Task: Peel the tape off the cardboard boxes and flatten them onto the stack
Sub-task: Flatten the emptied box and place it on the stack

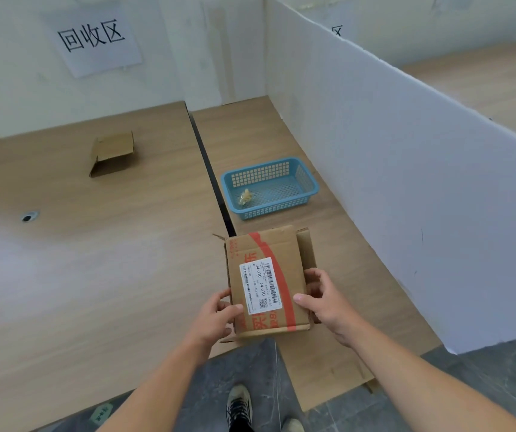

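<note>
One flattened box (113, 154) lies far left on the table (94, 260), and a tape wad (245, 196) sits in the blue basket (309, 176). The left hand (219, 313) and right hand (322, 304) grip the second box (266, 282) by its sides at the near edge, thumbs on top. It looks red-taped and unflattened. There is open room to the left, and the partition (406, 182) crowds the right.

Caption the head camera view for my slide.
Left hand and right hand grip a red-striped cardboard box; a blue basket and a folded box lie beyond.
</note>
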